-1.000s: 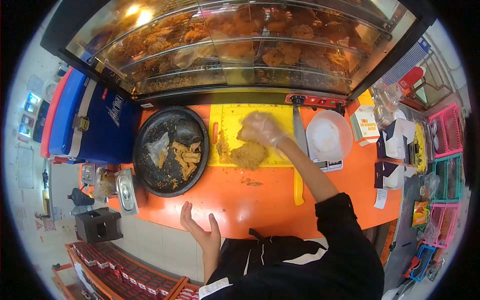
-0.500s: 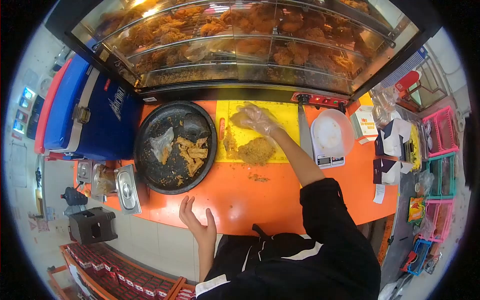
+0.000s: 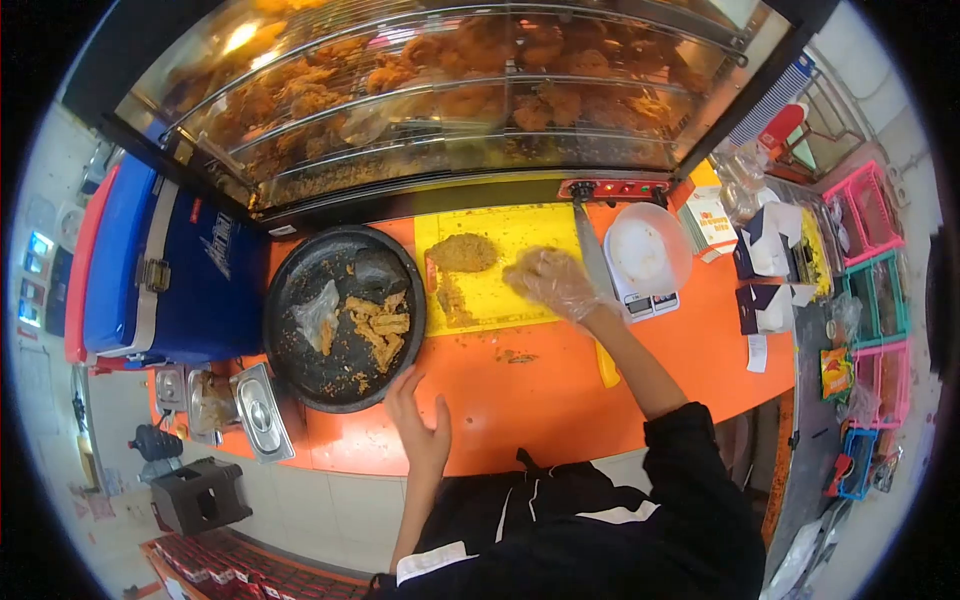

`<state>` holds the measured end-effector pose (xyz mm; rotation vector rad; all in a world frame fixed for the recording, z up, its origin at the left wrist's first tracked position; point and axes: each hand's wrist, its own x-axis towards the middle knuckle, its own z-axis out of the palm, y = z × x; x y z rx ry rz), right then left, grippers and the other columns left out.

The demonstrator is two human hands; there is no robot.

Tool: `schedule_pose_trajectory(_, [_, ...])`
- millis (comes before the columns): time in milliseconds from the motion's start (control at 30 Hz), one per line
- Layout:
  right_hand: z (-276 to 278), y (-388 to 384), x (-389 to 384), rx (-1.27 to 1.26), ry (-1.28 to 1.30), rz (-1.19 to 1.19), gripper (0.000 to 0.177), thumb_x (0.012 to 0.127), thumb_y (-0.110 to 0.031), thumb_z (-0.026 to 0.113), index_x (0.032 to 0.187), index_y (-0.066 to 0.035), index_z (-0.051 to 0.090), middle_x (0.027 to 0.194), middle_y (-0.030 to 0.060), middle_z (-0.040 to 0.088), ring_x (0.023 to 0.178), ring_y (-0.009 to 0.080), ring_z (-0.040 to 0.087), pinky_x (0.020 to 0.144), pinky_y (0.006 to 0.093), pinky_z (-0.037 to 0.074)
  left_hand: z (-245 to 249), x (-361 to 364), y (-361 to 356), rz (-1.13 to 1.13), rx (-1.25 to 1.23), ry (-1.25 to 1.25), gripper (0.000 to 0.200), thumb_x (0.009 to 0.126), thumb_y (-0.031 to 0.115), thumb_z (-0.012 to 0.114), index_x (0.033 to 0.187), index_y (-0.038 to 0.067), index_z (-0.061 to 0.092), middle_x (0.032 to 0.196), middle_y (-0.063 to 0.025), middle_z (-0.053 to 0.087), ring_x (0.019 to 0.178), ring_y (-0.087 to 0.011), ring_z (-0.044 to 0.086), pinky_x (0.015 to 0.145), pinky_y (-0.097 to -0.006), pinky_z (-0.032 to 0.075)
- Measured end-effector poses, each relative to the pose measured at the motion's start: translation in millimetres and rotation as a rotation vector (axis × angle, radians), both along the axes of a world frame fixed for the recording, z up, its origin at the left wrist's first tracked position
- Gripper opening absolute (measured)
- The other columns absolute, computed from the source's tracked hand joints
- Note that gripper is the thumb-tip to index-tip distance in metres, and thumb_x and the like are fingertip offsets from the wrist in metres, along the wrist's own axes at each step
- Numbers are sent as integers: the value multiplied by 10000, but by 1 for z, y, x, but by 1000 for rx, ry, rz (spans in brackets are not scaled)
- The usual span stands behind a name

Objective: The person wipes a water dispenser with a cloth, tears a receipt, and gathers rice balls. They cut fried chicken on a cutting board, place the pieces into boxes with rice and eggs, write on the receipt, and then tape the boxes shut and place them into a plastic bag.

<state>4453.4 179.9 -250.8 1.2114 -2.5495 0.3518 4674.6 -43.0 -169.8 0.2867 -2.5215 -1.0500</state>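
Observation:
On the yellow cutting board (image 3: 500, 315), my right hand (image 3: 550, 280), in a clear plastic glove, is closed over a brown crumbed piece that it mostly hides. Another flat brown crumbed piece (image 3: 463, 253) lies to its left, with loose crumbs below. Bare and with its fingers apart, my left hand (image 3: 420, 430) is by the lower right rim of the round black pan (image 3: 290, 365). The pan holds golden fried strips (image 3: 380, 330) and a crumpled clear bag (image 3: 318, 315). Right of my gloved hand lies a knife (image 3: 607, 366) with a yellow handle.
A glass display case (image 3: 410, 195) of fried food stands behind the board. The blue cooler (image 3: 190, 265) is at the left, near lidded metal containers (image 3: 262, 412). At the right are a white scale (image 3: 655, 303) with a round bowl (image 3: 650, 250), and small boxes (image 3: 765, 310).
My right hand has moved right and down, off the left crumbed piece, and now holds the other one, shifted up and right. My left hand has come nearer the pan. The view has tilted.

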Motion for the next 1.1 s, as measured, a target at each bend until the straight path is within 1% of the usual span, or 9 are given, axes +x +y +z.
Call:
schedule_pose_trajectory(67, [30, 0, 21, -6, 201, -93, 228, 771, -241, 608, 991, -185, 621, 1012, 41, 588, 926, 250, 559, 815, 361, 428, -5, -27, 10, -164, 9, -10, 427, 744, 75, 609, 1151, 51, 486, 1170, -153, 462, 1112, -328, 393, 960, -446, 291])
schedule_pose_trajectory(133, [56, 1, 56, -792, -487, -298, 304, 783, -212, 592, 1068, -111, 568, 1062, 102, 561, 954, 279, 543, 847, 406, 415, -17, -57, 19, -234, -55, -39, 440, 736, 95, 626, 1154, 68, 490, 1157, -146, 468, 1110, -325, 397, 957, -448, 296])
schedule_pose_trajectory(233, [17, 33, 122, -123, -231, -915, 460, 832, -219, 546, 1243, -50, 430, 1198, 175, 465, 1100, 329, 457, 910, 415, 373, -33, -108, 32, -339, -173, -99, 472, 711, 156, 668, 1149, 97, 503, 1148, -125, 467, 1120, -314, 394, 951, -463, 297])
schedule_pose_trajectory(333, [-14, 48, 125, -157, -503, -1011, 536, 832, -273, 551, 1282, -34, 385, 1230, 218, 432, 1102, 326, 455, 921, 413, 365, -49, -154, 46, -418, -341, -158, 543, 657, 248, 723, 1139, 109, 516, 1163, -104, 447, 1144, -300, 373, 943, -492, 285])
schedule_pose_trajectory(467, [-109, 74, 103, 53, 118, -937, 598, 826, -305, 547, 1313, -24, 348, 1203, 224, 453, 1075, 335, 458, 898, 404, 378, -75, -204, 51, -493, -552, -126, 630, 558, 380, 783, 1081, 101, 570, 1201, -83, 409, 1175, -285, 332, 933, -528, 254])
schedule_pose_trajectory(567, [-53, 72, 108, -505, -333, -882, 461, 831, -293, 523, 1193, -33, 406, 934, 245, 569, 854, 402, 551, 718, 470, 431, -68, -216, 57, -573, -517, -251, 598, 534, 412, 792, 1011, 97, 617, 1205, -85, 408, 1171, -281, 329, 931, -515, 245])
schedule_pose_trajectory(633, [42, 58, 126, -343, -765, -1066, 384, 846, -228, 490, 1176, -45, 418, 809, 247, 576, 780, 409, 564, 660, 509, 416, -70, -210, 63, -558, -481, -244, 568, 534, 418, 790, 973, 94, 633, 1206, -84, 408, 1170, -277, 328, 928, -511, 243])
schedule_pose_trajectory(900, [50, 49, 107, -236, -585, -839, 225, 857, -243, 496, 972, -50, 493, 684, 216, 555, 656, 396, 560, 585, 498, 423, -69, -194, 77, -363, -288, -101, 497, 714, 369, 666, 1103, 83, 550, 1191, -111, 427, 1158, -291, 337, 926, -495, 242])
schedule_pose_trajectory(1100, [53, 63, 86, -55, -600, -754, 267, 895, -318, 467, 874, -53, 494, 668, 182, 564, 661, 363, 572, 574, 474, 439, -47, -268, 81, -733, -275, 228, 482, 883, 288, 443, 1299, 53, 377, 1386, -141, 318, 1297, -328, 261, 1039, -460, 218])
